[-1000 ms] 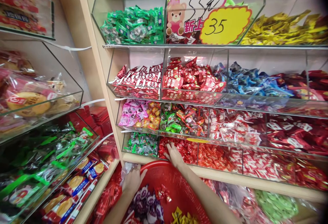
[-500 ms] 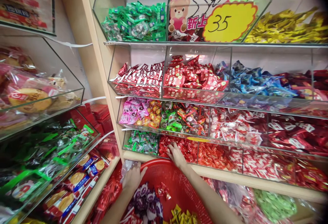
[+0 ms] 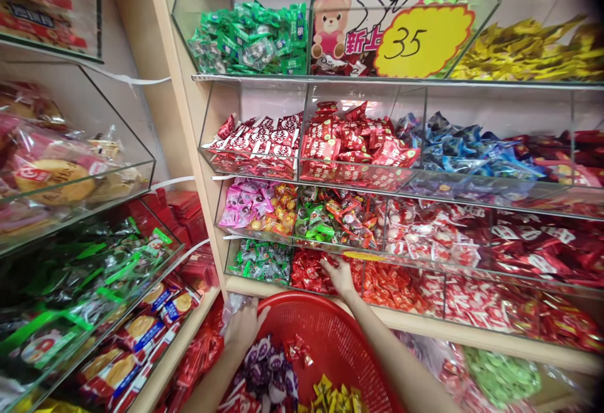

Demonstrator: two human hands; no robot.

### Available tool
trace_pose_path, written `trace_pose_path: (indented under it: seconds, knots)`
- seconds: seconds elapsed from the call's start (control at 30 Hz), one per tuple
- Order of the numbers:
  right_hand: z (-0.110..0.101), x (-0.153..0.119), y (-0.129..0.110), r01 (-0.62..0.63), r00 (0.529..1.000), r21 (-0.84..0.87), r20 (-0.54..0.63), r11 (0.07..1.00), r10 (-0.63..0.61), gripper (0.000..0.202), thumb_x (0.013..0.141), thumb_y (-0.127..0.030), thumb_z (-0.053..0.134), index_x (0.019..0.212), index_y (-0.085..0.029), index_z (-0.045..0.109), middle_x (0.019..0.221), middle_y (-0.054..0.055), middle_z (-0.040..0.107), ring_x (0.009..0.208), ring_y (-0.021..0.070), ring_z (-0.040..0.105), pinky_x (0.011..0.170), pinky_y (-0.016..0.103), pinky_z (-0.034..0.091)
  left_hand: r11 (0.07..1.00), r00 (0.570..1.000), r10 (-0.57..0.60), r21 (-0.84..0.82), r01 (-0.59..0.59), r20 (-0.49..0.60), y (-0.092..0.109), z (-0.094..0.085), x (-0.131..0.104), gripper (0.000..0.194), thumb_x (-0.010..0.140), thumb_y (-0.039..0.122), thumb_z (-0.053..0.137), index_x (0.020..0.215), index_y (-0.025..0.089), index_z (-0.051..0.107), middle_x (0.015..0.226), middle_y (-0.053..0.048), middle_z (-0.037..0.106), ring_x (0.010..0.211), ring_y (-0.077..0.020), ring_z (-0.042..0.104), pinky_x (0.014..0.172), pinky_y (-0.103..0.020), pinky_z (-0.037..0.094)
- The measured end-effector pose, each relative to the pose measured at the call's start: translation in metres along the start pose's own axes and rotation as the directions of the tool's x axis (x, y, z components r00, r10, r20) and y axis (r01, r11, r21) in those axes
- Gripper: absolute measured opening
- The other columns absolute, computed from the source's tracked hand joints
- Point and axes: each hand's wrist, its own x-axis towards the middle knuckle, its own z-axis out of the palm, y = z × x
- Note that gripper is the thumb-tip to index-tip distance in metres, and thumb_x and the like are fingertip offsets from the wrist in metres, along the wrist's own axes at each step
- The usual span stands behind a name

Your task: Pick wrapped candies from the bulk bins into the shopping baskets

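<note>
My left hand point(image 3: 243, 326) is closed on the left rim of a red plastic basket point(image 3: 349, 344), its thumb over the edge. In the basket lie separate piles of purple-wrapped candies point(image 3: 271, 369), red-wrapped candies point(image 3: 298, 351) and yellow-wrapped candies point(image 3: 333, 397). My right hand point(image 3: 338, 276) reaches past the basket into the lowest shelf, over a bin of red-wrapped candies point(image 3: 309, 271). Its fingers are apart and bent toward the candies, with nothing visible in them. Green-wrapped candies point(image 3: 262, 260) fill the bin to the left, and orange-red candies point(image 3: 394, 284) the one to the right.
Clear-fronted bins of wrapped sweets rise in tiers above, including red packets point(image 3: 356, 139) and blue packets point(image 3: 472, 148). A yellow price card point(image 3: 425, 40) hangs on the top tier. A wooden shelf edge point(image 3: 448, 331) runs behind the basket. More bins with packaged biscuits point(image 3: 141, 331) stand left.
My right hand has shifted right within the red candy bin, and its fingers look more spread. My left hand stays on the basket rim.
</note>
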Motion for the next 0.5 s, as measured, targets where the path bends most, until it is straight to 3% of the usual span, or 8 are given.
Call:
trace_pose_path:
  seconds: [0.13, 0.23, 0.3, 0.4, 0.43, 0.5]
  knots:
    - [-0.012, -0.006, -0.019, -0.289, 0.955, 0.454, 0.078, 0.843, 0.285, 0.034, 0.056, -0.032, 0.072, 0.083, -0.018, 0.055, 0.085, 0.002, 0.063, 0.075, 0.0140, 0.062, 0.075, 0.028, 0.052, 1.000, 1.000, -0.001, -0.002, 0.001, 0.004, 0.000, 0.000, 0.000, 0.055, 0.085, 0.050, 0.016, 0.111, 0.014, 0.049, 0.085, -0.015, 0.065, 0.081, -0.0255, 0.063, 0.067, -0.036, 0.046]
    - [-0.024, -0.029, -0.034, -0.410, 0.912, 0.513, 0.247, 0.754, 0.327, 0.035, 0.059, -0.031, 0.073, 0.086, -0.020, 0.054, 0.081, 0.000, 0.063, 0.073, 0.0108, 0.062, 0.076, 0.025, 0.051, 1.000, 1.000, -0.002, -0.015, 0.002, 0.010, -0.001, 0.000, 0.000, 0.056, 0.085, 0.051, 0.016, 0.112, 0.014, 0.048, 0.088, -0.015, 0.065, 0.082, -0.0259, 0.063, 0.068, -0.036, 0.046]
    - [-0.029, -0.052, -0.038, -0.481, 0.862, 0.424, 0.389, 0.767, 0.326, 0.034, 0.063, -0.034, 0.071, 0.089, -0.020, 0.054, 0.080, 0.000, 0.063, 0.071, 0.0102, 0.063, 0.074, 0.025, 0.051, 1.000, 1.000, 0.000, -0.019, 0.000, 0.000, -0.001, 0.002, 0.001, 0.057, 0.084, 0.052, 0.015, 0.111, 0.014, 0.048, 0.090, -0.016, 0.064, 0.082, -0.0260, 0.063, 0.068, -0.037, 0.046]
    - [-0.029, -0.089, -0.026, -0.509, 0.739, 0.137, 0.576, 0.850, 0.350, 0.035, 0.064, -0.039, 0.068, 0.089, -0.018, 0.055, 0.074, -0.001, 0.061, 0.065, 0.0109, 0.062, 0.065, 0.025, 0.051, 1.000, 1.000, -0.007, -0.020, 0.007, 0.000, -0.001, 0.004, 0.001, 0.058, 0.084, 0.054, 0.015, 0.111, 0.015, 0.047, 0.091, -0.015, 0.064, 0.081, -0.0255, 0.063, 0.067, -0.036, 0.046]
    - [-0.027, -0.099, -0.017, -0.484, 0.716, 0.042, 0.593, 0.874, 0.367, 0.036, 0.063, -0.040, 0.069, 0.088, -0.018, 0.055, 0.070, -0.002, 0.060, 0.060, 0.0107, 0.061, 0.061, 0.025, 0.051, 1.000, 1.000, -0.009, -0.018, 0.009, 0.004, -0.001, 0.004, 0.001, 0.058, 0.084, 0.054, 0.015, 0.111, 0.015, 0.048, 0.091, -0.015, 0.064, 0.081, -0.0251, 0.063, 0.067, -0.035, 0.046]
    - [-0.020, -0.116, 0.005, -0.406, 0.722, -0.102, 0.573, 0.908, 0.388, 0.033, 0.061, -0.038, 0.069, 0.082, -0.017, 0.054, 0.061, -0.005, 0.056, 0.051, 0.0089, 0.056, 0.052, 0.022, 0.047, 1.000, 1.000, -0.008, -0.012, 0.008, 0.011, -0.001, 0.003, 0.001, 0.058, 0.083, 0.055, 0.015, 0.110, 0.015, 0.048, 0.089, -0.015, 0.064, 0.080, -0.0247, 0.063, 0.067, -0.034, 0.045]
